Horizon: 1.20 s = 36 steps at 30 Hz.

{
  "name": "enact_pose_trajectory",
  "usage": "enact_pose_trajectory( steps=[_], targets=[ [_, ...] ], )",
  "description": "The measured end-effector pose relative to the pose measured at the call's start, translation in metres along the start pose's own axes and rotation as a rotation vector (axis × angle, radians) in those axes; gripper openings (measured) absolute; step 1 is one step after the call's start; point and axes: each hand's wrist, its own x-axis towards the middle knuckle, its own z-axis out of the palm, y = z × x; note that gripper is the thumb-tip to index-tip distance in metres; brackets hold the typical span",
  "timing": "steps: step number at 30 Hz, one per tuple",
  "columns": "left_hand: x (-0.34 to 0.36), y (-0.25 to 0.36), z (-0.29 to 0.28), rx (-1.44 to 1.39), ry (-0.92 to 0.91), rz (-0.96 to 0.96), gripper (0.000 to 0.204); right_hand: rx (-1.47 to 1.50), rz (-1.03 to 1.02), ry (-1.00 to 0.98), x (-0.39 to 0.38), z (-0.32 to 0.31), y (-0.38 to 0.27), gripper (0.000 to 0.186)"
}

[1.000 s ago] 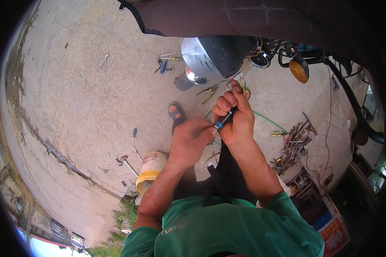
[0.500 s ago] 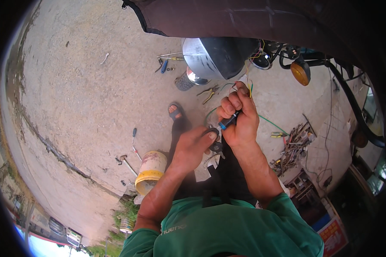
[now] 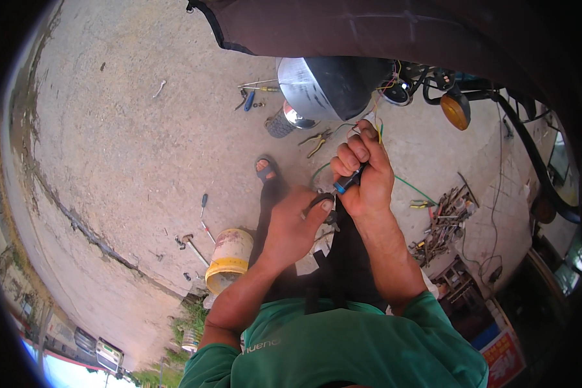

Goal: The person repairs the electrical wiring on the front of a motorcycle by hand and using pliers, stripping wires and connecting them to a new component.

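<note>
My right hand is closed round a black-and-blue screwdriver handle. The handle slants down toward my left hand, and a short bit of metal shows at its end. At the raised fingertips of the same hand is a white connector with thin coloured wires. My left hand, slightly blurred, grips a small black part, with the thumb on top. Its exact kind I cannot make out. Both hands meet over my dark trousers, below a silver-and-black rounded housing.
Pliers and a blue-handled tool lie on the concrete. A hammer rests by a yellow-white bucket at left. A tool pile is at right. Overhead hang a brown cover and an orange indicator lamp.
My left hand has shifted slightly right and up with the black part, which is now turned a little. The right hand keeps its hold, moved only slightly.
</note>
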Motion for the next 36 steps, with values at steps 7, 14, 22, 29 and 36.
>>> enact_pose_trajectory(
  steps=[7, 14, 22, 29, 36],
  targets=[
    [0.006, 0.002, -0.003, -0.473, -0.191, -0.470, 0.027, 0.028, 0.037, -0.078, 0.005, -0.003, 0.001, 0.014],
    [0.007, -0.007, -0.008, -0.465, -0.296, -0.472, 0.017, -0.006, 0.054, -0.070, 0.009, -0.012, -0.007, 0.013],
    [-0.007, -0.018, -0.014, -0.591, -0.232, -0.500, 0.017, 0.107, 0.000, -0.041, 0.026, -0.022, -0.046, 0.008],
    [0.004, 0.012, -0.003, -0.738, 0.009, -0.278, 0.022, 0.324, 0.141, 0.051, 0.011, -0.023, -0.021, 0.009],
    [0.005, 0.023, -0.003, -0.665, -0.019, -0.255, 0.020, 0.534, 0.245, 0.096, 0.015, -0.019, -0.019, 0.009]
  ],
)
